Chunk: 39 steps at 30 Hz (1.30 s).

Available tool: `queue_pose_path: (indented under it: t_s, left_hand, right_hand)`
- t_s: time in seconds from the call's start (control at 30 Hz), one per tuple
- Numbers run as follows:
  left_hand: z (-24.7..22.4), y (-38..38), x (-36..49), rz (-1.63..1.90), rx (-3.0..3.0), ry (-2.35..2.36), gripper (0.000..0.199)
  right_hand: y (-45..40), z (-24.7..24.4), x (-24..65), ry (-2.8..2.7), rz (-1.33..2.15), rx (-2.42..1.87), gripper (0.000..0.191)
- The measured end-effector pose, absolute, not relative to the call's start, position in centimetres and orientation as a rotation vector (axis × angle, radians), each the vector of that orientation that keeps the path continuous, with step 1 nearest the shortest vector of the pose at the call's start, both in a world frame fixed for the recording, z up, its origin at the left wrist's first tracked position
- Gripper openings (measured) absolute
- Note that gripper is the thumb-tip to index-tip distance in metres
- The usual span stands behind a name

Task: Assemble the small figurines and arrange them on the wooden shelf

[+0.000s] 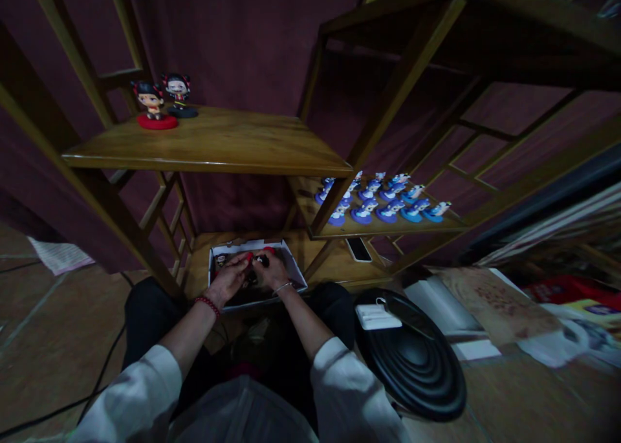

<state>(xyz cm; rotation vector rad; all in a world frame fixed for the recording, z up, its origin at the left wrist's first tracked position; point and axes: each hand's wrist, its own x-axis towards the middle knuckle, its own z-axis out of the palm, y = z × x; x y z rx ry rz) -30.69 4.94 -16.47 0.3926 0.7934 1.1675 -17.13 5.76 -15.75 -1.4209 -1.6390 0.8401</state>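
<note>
Both my hands are over a shallow white cardboard box (297, 270) on the low wooden shelf. My left hand (231, 277), with a red bead bracelet at the wrist, is closed on a small red piece (249, 257). Beside it, my right hand (272, 272) grips a dark-haired figurine (262, 260); something red shows at its fingers. Most of the figurine is hidden by the fingers, and I cannot tell whether the two pieces join. Another dark-haired figurine (221, 260) lies at the box's left end. Other dark contents are too dim to make out.
Two figurines, one on a red base (156, 121), one on a dark base (183, 111), stand on the upper shelf (233, 142). Several blue and purple figurines (389, 210) stand in rows to the right. Also near are a phone (359, 249) and a round black stool (412, 359).
</note>
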Motion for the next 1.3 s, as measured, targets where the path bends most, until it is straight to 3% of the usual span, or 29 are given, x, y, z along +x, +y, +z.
queue_pose_path:
  t_s: [1.0, 1.3]
  left_hand:
    - [-15.2, 4.6, -29.8, 1.185, 0.385, 0.826, 0.01]
    - [-13.7, 5.1, -29.9, 1.152, 0.413, 0.967, 0.009]
  right_hand:
    - [5.8, -15.6, -16.3, -1.588, 0.917, -1.34, 0.018]
    - [5.9, -15.6, -16.2, -1.441, 1.119, -1.262, 0.021]
